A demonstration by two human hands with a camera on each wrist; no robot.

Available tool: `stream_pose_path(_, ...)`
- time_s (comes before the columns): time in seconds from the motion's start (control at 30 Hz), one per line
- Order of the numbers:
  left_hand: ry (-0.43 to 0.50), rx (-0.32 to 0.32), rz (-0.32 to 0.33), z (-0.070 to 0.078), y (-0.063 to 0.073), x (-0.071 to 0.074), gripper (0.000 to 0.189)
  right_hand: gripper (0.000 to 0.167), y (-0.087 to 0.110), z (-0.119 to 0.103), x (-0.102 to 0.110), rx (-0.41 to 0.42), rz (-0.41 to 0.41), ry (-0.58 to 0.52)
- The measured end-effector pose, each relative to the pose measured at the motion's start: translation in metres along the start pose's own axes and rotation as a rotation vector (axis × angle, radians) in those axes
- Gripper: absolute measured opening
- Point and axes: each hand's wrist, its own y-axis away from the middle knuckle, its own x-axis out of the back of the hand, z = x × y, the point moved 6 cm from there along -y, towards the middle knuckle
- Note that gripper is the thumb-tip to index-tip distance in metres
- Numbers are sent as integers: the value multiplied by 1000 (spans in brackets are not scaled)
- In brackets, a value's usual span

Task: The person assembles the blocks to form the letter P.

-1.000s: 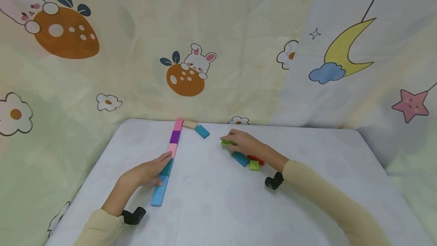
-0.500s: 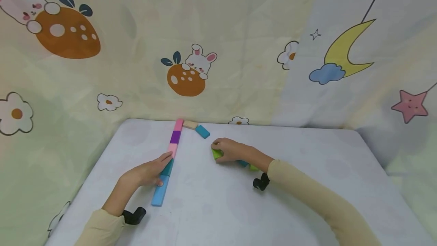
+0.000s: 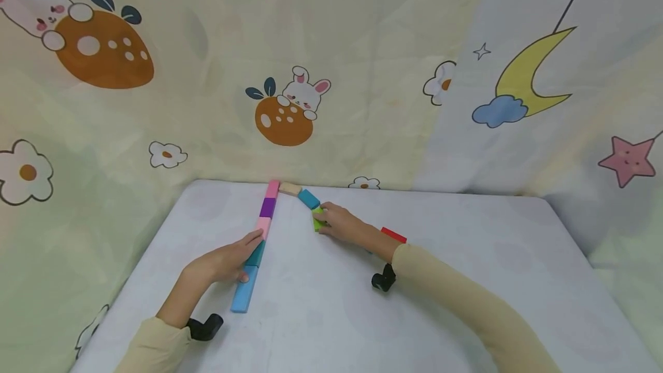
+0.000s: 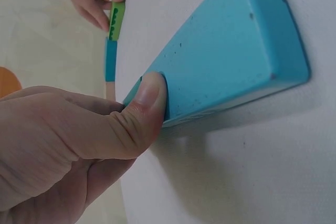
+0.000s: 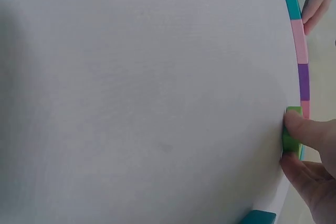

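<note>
Five blocks (image 3: pixel 267 208) run in a row from the white table's (image 3: pixel 466 223) far edge toward its near left corner: pink, purple, pale pink, teal, light blue. Left hand's (image 3: pixel 223 261) fingers lie fairly straight along the left side, thumb well apart, touching the light blue block (image 3: pixel 244 292), I'd guess so the line doesn't slide. A beige block (image 3: pixel 290 189) and small blue block (image 3: pixel 309 199) angle off the far end. Right hand (image 3: pixel 343 224) has thumb and fingers clamped on a green block (image 3: pixel 317 222) right beside those, probably for neat lining up. Red block's (image 3: pixel 394 235) by the right sleeve (image 3: pixel 440 281).

Playroom-like — cartoon-print cloth (image 3: pixel 373 73), white table (image 3: pixel 321 298)
</note>
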Motion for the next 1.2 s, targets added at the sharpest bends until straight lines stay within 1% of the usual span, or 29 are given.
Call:
stream_pose_path(0.13, 4, -9, 3, 0, 0, 1, 95, 50, -1, 1, 0, -25, 15, -5)
stream_pose_path(0.37, 1, -15, 7, 0, 0, 1, 95, 50, 0, 1, -1, -20, 33, -7)
stream_pose_path(0.43, 5, -15, 6, 0, 0, 0, 95, 52, 2, 1, 0, -41, 31, -4)
stream_pose_path(0.53, 7, -18, 4, 0, 0, -1, 95, 56, 12, 2, 3, -92, 20, 14)
stream_pose_path(0.6, 3, -21, 5, 0, 0, -1, 95, 60, 25, 4, 9, -120, 14, 31)
stream_pose_path(0.67, -3, -21, 5, 0, 0, 0, 95, 61, 42, 7, 16, -127, 10, 41)
stream_pose_path(0.77, -14, -27, 2, 1, -1, 1, 94, 63, 73, 22, 25, -93, -1, 49)
stream_pose_path(0.83, -14, -28, -1, 2, -1, 1, 94, 62, 91, 33, 30, -47, 4, 53)
stream_pose_path(0.93, -16, -34, 1, 3, -1, 1, 94, 60, 110, 47, 33, 25, 15, 75)
stream_pose_path(1.03, -18, -36, 6, 3, 1, 2, 94, 57, 119, 52, 34, 90, 26, 87)
stream_pose_path(1.2, -24, -31, 6, 6, 0, 2, 94, 51, 123, 51, 32, 150, -18, 87)
